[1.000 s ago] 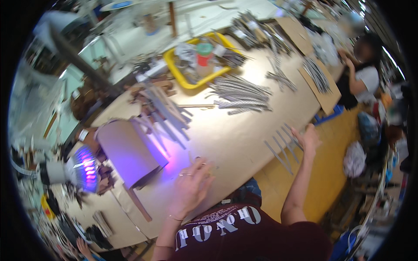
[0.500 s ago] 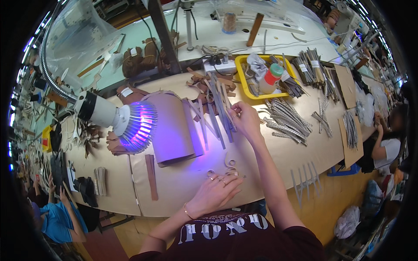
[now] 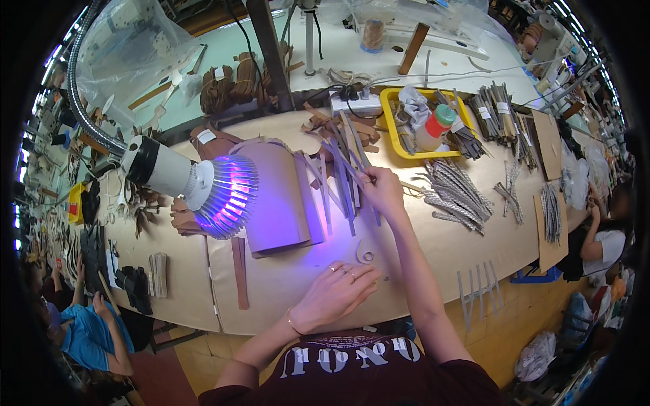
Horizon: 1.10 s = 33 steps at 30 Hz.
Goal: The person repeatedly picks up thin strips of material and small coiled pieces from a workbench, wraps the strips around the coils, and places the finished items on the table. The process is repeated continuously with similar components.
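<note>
Right hand pinching grey strip between thumb and fingers, up over pile just right of roll. Left hand half open, palm down, fingers bent and side by side; touching table or just above, can't tell. Curl sits just beyond it. Counts: one roll, one lamp left of it, one curl, one yellow tray, one bottle inside, two cardboard sheets. Pile overlaps too much to count.
</note>
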Motion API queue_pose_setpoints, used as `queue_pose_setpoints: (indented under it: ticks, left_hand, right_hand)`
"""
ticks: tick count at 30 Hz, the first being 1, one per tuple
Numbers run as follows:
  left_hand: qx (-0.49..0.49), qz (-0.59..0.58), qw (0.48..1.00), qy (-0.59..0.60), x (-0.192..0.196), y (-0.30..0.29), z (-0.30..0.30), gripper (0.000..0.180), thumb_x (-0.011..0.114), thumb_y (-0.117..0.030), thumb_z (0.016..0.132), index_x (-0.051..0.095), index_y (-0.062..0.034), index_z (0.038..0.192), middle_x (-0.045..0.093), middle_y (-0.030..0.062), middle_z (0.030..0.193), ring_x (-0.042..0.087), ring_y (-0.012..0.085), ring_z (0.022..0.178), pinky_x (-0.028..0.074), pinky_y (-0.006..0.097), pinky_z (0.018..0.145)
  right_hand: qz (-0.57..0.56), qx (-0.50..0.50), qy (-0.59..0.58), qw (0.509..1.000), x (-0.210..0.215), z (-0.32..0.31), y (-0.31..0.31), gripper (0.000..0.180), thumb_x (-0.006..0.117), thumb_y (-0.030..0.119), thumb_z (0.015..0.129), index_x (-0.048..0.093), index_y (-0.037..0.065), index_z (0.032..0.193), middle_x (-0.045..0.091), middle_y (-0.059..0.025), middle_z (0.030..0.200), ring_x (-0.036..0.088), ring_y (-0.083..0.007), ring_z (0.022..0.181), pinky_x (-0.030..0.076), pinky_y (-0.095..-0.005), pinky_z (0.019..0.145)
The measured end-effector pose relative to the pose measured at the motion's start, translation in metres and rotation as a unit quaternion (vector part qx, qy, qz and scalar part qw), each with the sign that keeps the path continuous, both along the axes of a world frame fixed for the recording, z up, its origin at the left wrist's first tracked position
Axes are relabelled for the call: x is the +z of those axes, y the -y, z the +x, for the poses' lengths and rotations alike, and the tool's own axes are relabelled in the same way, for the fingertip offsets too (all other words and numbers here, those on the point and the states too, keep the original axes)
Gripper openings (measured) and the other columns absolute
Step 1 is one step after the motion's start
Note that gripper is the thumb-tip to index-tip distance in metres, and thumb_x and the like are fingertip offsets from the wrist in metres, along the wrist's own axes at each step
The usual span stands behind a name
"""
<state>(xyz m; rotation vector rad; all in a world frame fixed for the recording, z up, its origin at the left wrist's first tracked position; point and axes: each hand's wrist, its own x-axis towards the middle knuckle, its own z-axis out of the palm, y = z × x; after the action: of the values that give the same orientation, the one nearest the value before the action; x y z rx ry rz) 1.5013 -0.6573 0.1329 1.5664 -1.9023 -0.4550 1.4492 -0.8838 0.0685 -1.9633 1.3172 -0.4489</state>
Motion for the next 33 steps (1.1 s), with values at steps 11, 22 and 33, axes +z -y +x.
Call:
queue_pose_setpoints:
  ticks: [11,22,33]
  left_hand:
    - [0.004,0.024,0.999,-0.024,-0.008,-0.001,-0.004,0.032,0.068,-0.021,0.09,0.063,-0.0136,0.121,0.066,0.0045,0.117,0.064,0.0232,0.098,0.048,0.037,0.085]
    - [0.019,0.052,0.998,-0.003,-0.004,0.005,0.01,0.033,0.063,-0.024,0.093,0.059,-0.0104,0.122,0.062,0.0081,0.122,0.062,0.0264,0.104,0.047,0.04,0.089]
    - [0.102,-0.002,0.992,-0.079,0.0,0.008,0.016,0.031,0.068,-0.019,0.089,0.065,-0.0098,0.118,0.067,0.0097,0.114,0.065,0.0264,0.098,0.049,0.039,0.085]
  right_hand:
    - [0.089,-0.045,0.082,0.992,-0.002,-0.018,0.016,0.027,0.064,0.023,0.091,0.07,0.0,0.102,0.071,-0.0157,0.078,0.069,-0.0319,0.075,0.052,-0.0419,0.071]
    - [-0.183,0.022,-0.1,0.978,0.01,-0.006,-0.016,0.031,0.069,0.03,0.088,0.068,0.007,0.109,0.059,-0.0109,0.109,0.064,-0.0316,0.093,0.051,-0.0436,0.075]
    - [0.235,0.015,0.302,0.924,0.026,-0.041,-0.011,0.016,0.068,0.016,0.093,0.068,0.0,0.095,0.064,0.002,0.08,0.053,-0.0044,0.073,0.043,-0.0207,0.068]
